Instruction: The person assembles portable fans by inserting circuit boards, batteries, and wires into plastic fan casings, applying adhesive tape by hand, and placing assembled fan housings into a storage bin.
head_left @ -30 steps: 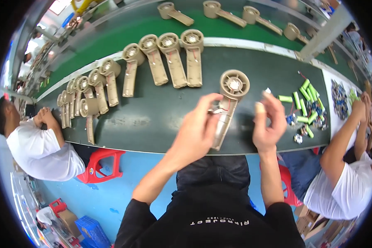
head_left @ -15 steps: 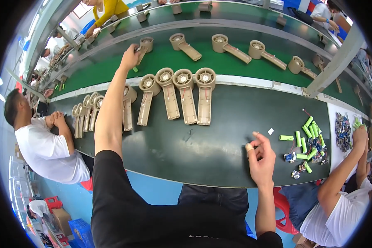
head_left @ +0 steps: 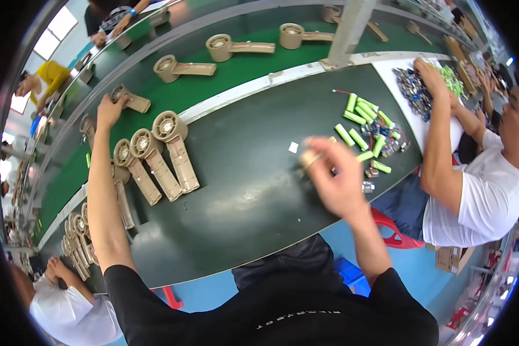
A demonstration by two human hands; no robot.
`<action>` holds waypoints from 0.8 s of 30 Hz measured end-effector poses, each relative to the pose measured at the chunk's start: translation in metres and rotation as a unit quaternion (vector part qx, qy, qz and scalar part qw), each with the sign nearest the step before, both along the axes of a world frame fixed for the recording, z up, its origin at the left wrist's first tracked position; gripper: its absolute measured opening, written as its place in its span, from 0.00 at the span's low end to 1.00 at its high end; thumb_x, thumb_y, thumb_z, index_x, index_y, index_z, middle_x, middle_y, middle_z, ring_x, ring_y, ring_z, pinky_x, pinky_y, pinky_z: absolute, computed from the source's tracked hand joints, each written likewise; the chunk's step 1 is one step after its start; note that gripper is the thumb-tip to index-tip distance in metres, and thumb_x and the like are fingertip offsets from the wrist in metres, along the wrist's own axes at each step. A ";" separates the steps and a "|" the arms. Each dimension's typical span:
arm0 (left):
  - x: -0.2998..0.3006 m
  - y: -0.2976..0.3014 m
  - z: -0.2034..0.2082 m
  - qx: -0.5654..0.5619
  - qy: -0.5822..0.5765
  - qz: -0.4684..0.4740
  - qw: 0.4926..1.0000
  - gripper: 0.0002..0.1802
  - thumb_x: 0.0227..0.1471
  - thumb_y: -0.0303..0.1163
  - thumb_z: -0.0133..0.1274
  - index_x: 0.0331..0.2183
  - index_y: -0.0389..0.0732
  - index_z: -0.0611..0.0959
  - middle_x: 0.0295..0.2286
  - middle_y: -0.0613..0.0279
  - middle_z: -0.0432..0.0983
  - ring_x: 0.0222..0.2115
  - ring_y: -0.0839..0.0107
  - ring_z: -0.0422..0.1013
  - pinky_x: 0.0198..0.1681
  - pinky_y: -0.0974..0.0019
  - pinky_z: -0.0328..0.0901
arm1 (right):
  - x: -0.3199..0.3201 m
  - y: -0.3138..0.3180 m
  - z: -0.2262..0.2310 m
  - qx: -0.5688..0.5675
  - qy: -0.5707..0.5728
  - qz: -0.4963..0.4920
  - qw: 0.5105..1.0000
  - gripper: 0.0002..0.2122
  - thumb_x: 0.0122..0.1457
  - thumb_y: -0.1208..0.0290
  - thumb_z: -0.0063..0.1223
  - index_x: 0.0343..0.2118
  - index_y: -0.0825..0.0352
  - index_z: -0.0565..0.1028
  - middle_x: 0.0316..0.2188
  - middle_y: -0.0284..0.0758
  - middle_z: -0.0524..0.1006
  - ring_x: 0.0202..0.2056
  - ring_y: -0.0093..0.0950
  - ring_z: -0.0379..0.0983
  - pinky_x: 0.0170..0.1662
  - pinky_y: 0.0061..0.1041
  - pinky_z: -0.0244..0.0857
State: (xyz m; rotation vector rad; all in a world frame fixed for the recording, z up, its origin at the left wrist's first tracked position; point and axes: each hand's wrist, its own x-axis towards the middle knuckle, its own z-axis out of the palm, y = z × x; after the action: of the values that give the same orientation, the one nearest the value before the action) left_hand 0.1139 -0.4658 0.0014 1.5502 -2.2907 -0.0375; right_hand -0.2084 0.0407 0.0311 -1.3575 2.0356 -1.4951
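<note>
My left hand (head_left: 108,111) reaches over to the green belt, its fingers closed around the round head of a beige handheld-fan shell (head_left: 136,102). Several similar shells lie on the dark bench below that arm, among them a fan shell (head_left: 180,164) with its round head toward the belt. My right hand (head_left: 339,179) is over the bench, smeared by motion, with tan finger covers on its tips. Beside it lies a pile of green battery cells (head_left: 359,140) with small circuit boards and wires; whether the hand holds anything is unclear.
More fan shells, such as a fan shell (head_left: 230,48), lie along the green belt (head_left: 236,75). A metal post (head_left: 352,32) rises at the bench edge. A co-worker (head_left: 473,190) on the right handles parts on a white surface; another person (head_left: 69,305) sits at left.
The view has swung to the right and tilted. My left hand has moved to the head of a fan shell on the belt. My right hand has lifted and blurred near the batteries.
</note>
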 end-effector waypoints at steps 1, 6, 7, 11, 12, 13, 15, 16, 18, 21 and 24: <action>0.004 -0.001 -0.001 -0.025 0.023 -0.015 0.999 0.37 0.45 0.55 0.60 0.45 0.32 0.76 0.41 0.37 0.77 0.44 0.43 0.73 0.48 0.52 0.66 | -0.021 0.001 0.014 0.004 0.024 -0.048 0.999 0.09 0.57 0.76 0.56 0.41 0.68 0.78 0.28 0.30 0.76 0.25 0.15 0.69 0.28 0.18 0.62; -0.015 0.077 0.065 -0.108 0.116 0.013 0.987 0.41 0.46 0.54 0.62 0.51 0.32 0.73 0.41 0.44 0.78 0.42 0.56 0.76 0.47 0.60 0.67 | -0.127 0.041 0.025 0.118 0.253 -0.214 0.936 0.09 0.55 0.68 0.59 0.34 0.69 0.79 0.28 0.36 0.74 0.27 0.27 0.70 0.32 0.26 0.64; 0.000 0.092 0.083 -0.076 0.158 -0.018 0.984 0.39 0.47 0.50 0.63 0.53 0.32 0.72 0.40 0.48 0.79 0.41 0.65 0.75 0.46 0.64 0.67 | -0.133 0.043 0.023 0.137 0.260 -0.203 0.934 0.10 0.54 0.67 0.60 0.33 0.68 0.80 0.27 0.37 0.74 0.27 0.29 0.70 0.32 0.28 0.64; -0.028 0.222 0.113 0.002 0.199 -0.128 0.972 0.33 0.46 0.35 0.65 0.53 0.38 0.74 0.42 0.58 0.77 0.37 0.72 0.73 0.45 0.69 0.66 | -0.124 0.048 0.011 0.220 0.348 -0.207 0.887 0.12 0.49 0.65 0.65 0.31 0.69 0.79 0.29 0.40 0.73 0.34 0.37 0.72 0.40 0.34 0.66; -0.039 0.265 0.118 -0.015 0.164 -0.136 0.977 0.33 0.44 0.33 0.65 0.53 0.39 0.74 0.43 0.59 0.77 0.38 0.71 0.72 0.45 0.69 0.66 | -0.128 0.048 0.005 0.196 0.379 -0.203 0.881 0.12 0.51 0.66 0.63 0.32 0.69 0.79 0.30 0.41 0.73 0.34 0.38 0.71 0.41 0.34 0.66; -0.045 0.299 0.119 -0.009 0.178 -0.171 0.969 0.33 0.42 0.30 0.64 0.52 0.40 0.75 0.43 0.60 0.77 0.40 0.70 0.71 0.46 0.66 0.65 | -0.133 0.044 -0.002 0.169 0.408 -0.195 0.876 0.12 0.52 0.66 0.62 0.33 0.70 0.78 0.30 0.41 0.73 0.34 0.39 0.71 0.42 0.34 0.66; -0.054 0.352 0.105 0.045 0.209 -0.175 0.961 0.35 0.40 0.29 0.65 0.53 0.39 0.75 0.44 0.57 0.77 0.42 0.68 0.72 0.47 0.64 0.66 | -0.139 0.037 -0.011 0.139 0.377 -0.179 0.898 0.11 0.54 0.67 0.60 0.34 0.70 0.78 0.31 0.40 0.73 0.35 0.36 0.72 0.42 0.32 0.66; -0.057 0.369 0.099 0.049 0.177 -0.197 0.963 0.36 0.39 0.28 0.65 0.53 0.38 0.75 0.44 0.56 0.78 0.42 0.67 0.73 0.47 0.65 0.66 | -0.140 0.035 -0.014 0.112 0.348 -0.164 0.916 0.11 0.56 0.67 0.58 0.36 0.70 0.77 0.31 0.38 0.74 0.35 0.32 0.72 0.43 0.29 0.66; -0.063 0.396 0.076 0.120 0.243 -0.182 0.945 0.37 0.36 0.26 0.67 0.52 0.36 0.75 0.44 0.54 0.78 0.42 0.66 0.74 0.48 0.64 0.66 | -0.121 0.026 0.000 0.115 0.182 -0.094 0.972 0.11 0.58 0.67 0.56 0.38 0.69 0.76 0.33 0.35 0.75 0.36 0.28 0.72 0.43 0.27 0.65; -0.077 0.413 0.054 0.152 0.278 -0.187 0.930 0.35 0.38 0.25 0.67 0.51 0.34 0.75 0.44 0.52 0.77 0.44 0.62 0.74 0.50 0.62 0.66 | -0.097 0.016 0.002 0.071 -0.121 0.122 0.983 0.11 0.63 0.66 0.51 0.44 0.66 0.76 0.38 0.29 0.76 0.40 0.19 0.71 0.46 0.23 0.65; -0.078 0.417 0.040 0.153 0.264 -0.199 0.931 0.35 0.40 0.25 0.65 0.53 0.36 0.73 0.46 0.51 0.75 0.46 0.60 0.73 0.52 0.62 0.65 | -0.075 0.013 0.017 0.059 0.024 0.010 0.998 0.13 0.62 0.66 0.52 0.46 0.68 0.76 0.42 0.35 0.76 0.43 0.24 0.71 0.48 0.24 0.65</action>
State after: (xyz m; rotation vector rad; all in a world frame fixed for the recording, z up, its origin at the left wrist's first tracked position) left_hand 0.0359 -0.0483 0.0415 0.9966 -2.1636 -0.8469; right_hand -0.2838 0.0538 0.0477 -1.3755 2.0961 -1.3228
